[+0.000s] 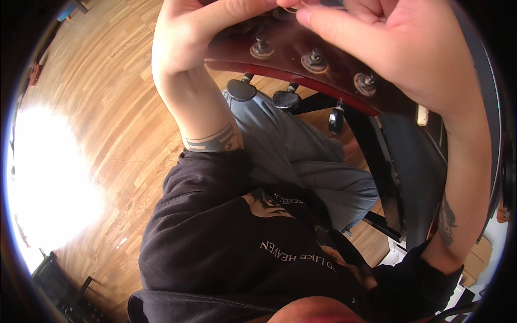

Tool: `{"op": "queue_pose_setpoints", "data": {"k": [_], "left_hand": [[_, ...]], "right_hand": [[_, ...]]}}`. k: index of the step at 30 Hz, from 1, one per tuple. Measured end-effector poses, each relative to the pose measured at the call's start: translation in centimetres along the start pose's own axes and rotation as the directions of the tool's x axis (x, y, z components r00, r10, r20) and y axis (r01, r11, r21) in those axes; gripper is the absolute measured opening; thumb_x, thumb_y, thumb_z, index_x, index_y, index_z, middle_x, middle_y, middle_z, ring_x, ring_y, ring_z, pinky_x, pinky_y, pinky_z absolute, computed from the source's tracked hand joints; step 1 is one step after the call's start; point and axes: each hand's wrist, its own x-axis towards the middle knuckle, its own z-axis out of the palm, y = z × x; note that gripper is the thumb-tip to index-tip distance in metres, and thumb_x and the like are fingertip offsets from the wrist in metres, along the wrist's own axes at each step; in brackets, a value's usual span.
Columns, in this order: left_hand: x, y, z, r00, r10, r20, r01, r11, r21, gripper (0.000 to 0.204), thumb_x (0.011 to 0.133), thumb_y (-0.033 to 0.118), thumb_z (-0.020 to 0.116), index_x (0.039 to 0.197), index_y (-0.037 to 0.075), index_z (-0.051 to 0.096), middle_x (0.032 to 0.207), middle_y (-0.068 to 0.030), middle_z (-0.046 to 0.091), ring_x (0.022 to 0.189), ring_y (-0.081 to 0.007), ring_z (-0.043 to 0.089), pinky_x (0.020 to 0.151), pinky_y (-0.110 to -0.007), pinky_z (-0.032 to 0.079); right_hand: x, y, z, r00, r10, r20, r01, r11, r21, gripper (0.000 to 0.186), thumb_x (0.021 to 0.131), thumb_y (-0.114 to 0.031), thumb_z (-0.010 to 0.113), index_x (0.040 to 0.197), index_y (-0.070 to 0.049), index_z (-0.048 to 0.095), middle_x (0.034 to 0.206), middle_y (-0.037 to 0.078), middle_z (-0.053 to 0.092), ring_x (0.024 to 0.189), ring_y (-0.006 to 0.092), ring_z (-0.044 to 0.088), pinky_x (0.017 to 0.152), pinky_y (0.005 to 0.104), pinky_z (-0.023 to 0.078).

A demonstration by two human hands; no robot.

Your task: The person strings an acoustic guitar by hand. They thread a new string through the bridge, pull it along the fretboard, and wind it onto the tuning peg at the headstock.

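Observation:
The dark red headstock (291, 59) of a guitar lies across the top of the view. Bare string posts with worn washers stand on its face, one of them a metal post (314, 58). Black tuning pegs, such as the nearest oval peg (241, 90), stick out along its lower edge. Over the headstock my left hand (207, 24) and my right hand (390, 46) meet, thumbs toward each other. Between their thumb tips runs a thin guitar string (291, 9), pinched by both. The upper edge cuts off most of the fingers. A pale nut (422, 114) shows beside my right wrist.
My legs in blue jeans (291, 145) are under the headstock, beside a black stand-like frame (377, 167). Wooden floor (124, 107) spreads to the left, with bright glare (54, 183). A black chair-like object (59, 285) stands lower left; cardboard (476, 261) lies lower right.

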Motion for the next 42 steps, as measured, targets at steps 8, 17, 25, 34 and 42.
{"op": "queue_pose_setpoints", "data": {"k": [8,17,25,34,42], "left_hand": [[2.8,0.4,-3.0,0.945,-0.216,0.244,0.192,0.974,0.12,0.01,0.092,0.0,0.072,0.096,-0.008,0.077,0.09,-0.0169,0.079,0.075,-0.0195,0.074,0.072,-0.026,0.057],[2.8,-0.7,-2.3,0.956,-0.119,0.269,0.122,0.992,0.006,0.013,0.091,-0.003,0.069,0.099,-0.008,0.078,0.098,-0.018,0.078,0.089,-0.0214,0.074,0.085,-0.03,0.056],[3.9,-0.4,-4.1,0.871,-0.051,0.489,0.003,0.995,0.098,0.011,0.092,-0.006,0.068,0.101,-0.007,0.074,0.102,-0.0188,0.078,0.097,-0.0244,0.074,0.092,-0.034,0.056],[3.0,-0.3,-3.7,0.872,-0.132,0.472,0.167,0.985,-0.034,0.02,0.088,-0.005,0.068,0.108,-0.008,0.072,0.107,-0.0155,0.076,0.102,-0.0234,0.073,0.096,-0.033,0.054],[4.5,-1.8,-5.0,0.798,-0.113,0.591,0.174,0.984,-0.047,0.023,0.091,-0.008,0.068,0.113,-0.006,0.069,0.116,-0.0146,0.074,0.11,-0.0219,0.07,0.099,-0.032,0.053]], "right_hand": [[0.2,0.3,-0.2,0.994,0.108,0.022,-0.11,0.985,0.135,0.008,0.087,0.003,0.078,0.094,-0.001,0.077,0.079,-0.002,0.071,0.052,-0.0017,0.041,0.049,0.0192,0.029],[0.3,2.0,0.1,0.974,0.219,0.052,-0.223,0.903,0.368,0.011,0.095,-0.007,0.078,0.102,0.0,0.074,0.092,0.005,0.074,0.075,0.006,0.066,0.068,0.0199,0.053],[1.7,1.7,-0.5,0.836,0.512,0.198,-0.548,0.749,0.373,0.012,0.098,-0.008,0.076,0.106,-0.001,0.072,0.092,0.004,0.074,0.082,0.0067,0.067,0.072,0.021,0.053],[1.2,1.6,-2.0,0.912,0.308,0.269,-0.405,0.771,0.492,0.01,0.093,-0.001,0.075,0.102,0.001,0.072,0.094,0.001,0.071,0.065,-0.0009,0.055,0.057,0.0166,0.04],[0.6,0.3,-0.8,0.937,0.327,0.121,-0.348,0.897,0.271,0.013,0.089,0.001,0.079,0.1,-0.001,0.071,0.092,-0.001,0.07,0.055,-0.0048,0.04,0.05,0.0166,0.029]]}}
